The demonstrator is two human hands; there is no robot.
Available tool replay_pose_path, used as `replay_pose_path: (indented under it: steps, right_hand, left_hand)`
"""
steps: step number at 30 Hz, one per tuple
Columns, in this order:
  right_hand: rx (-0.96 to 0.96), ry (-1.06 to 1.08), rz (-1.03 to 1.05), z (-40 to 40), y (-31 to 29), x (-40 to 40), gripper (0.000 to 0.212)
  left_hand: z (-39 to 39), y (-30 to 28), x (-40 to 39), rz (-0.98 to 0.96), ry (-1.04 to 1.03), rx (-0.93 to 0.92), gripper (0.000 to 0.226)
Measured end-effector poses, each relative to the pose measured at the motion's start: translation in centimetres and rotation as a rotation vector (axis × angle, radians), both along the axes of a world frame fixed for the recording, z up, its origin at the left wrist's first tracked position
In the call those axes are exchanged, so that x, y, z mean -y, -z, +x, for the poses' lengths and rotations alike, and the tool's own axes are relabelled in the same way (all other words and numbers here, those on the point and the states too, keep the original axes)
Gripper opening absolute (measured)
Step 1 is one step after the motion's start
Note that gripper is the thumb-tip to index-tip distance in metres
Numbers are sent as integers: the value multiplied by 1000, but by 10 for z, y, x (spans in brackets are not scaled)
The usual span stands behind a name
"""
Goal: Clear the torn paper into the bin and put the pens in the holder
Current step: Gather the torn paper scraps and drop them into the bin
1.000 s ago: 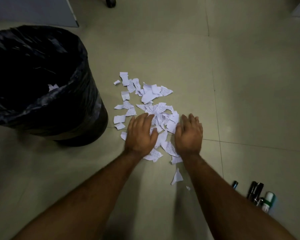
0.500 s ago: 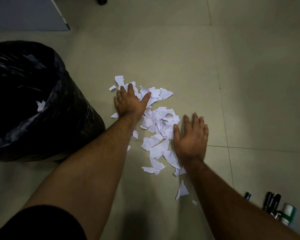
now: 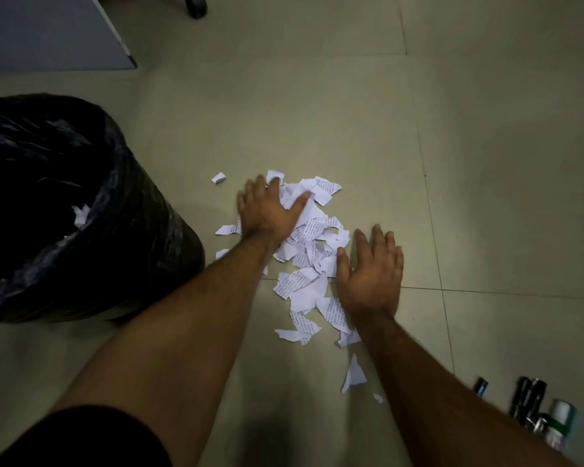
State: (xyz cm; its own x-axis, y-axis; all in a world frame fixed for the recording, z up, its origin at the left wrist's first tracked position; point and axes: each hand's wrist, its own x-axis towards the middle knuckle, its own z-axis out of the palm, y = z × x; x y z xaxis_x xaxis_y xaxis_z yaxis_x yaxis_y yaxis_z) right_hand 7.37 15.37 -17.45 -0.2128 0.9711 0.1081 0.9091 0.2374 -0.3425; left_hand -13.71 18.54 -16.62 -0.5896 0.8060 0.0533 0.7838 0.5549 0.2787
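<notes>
Several scraps of torn printed paper (image 3: 312, 246) lie in a loose heap on the tiled floor. My left hand (image 3: 267, 210) lies flat, fingers spread, on the heap's far left part. My right hand (image 3: 371, 274) rests flat on the floor at the heap's right edge, fingers apart. Neither hand holds anything. A bin (image 3: 125, 210) lined with a black bag stands at the left, with a few white scraps (image 3: 81, 214) inside. Several dark pens (image 3: 528, 399) lie on the floor at the bottom right, partly behind my right forearm. No holder is in sight.
A stray scrap (image 3: 218, 177) lies beyond my left hand, another (image 3: 354, 374) beside my right forearm. A green-and-white marker (image 3: 558, 423) lies among the pens. A grey panel (image 3: 48, 32) fills the top left, and a dark chair caster (image 3: 196, 6) stands at the top.
My left hand reached from the near side of the heap to its far left part and has drawn scraps inward. My right hand stayed flat at the right edge.
</notes>
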Motion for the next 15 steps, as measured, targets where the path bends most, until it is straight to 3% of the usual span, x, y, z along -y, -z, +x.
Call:
replay_pose_path:
  steps: [3,6,8,11,13,15]
  right_hand:
    - [-15,-2,11,2,0,1,57]
    - [-40,-9,-23,3,-2,1,61]
    - [-44,-10,-23,2,-2,0,63]
    - [-55,-17,-27,3,-3,0,65]
    - [-58,-24,-25,3,-3,1,67]
    - [-49,-21,-29,3,-4,0,68]
  left_hand:
    - [31,2,26,213,266,-36,57]
    - [37,-12,11,317,249,-8,43]
    - [39,-18,-6,213,348,84,47]
    - [55,-14,6,50,664,102,51]
    - [55,-13,22,213,659,103,45]
    - [39,-16,20,324,518,68,39]
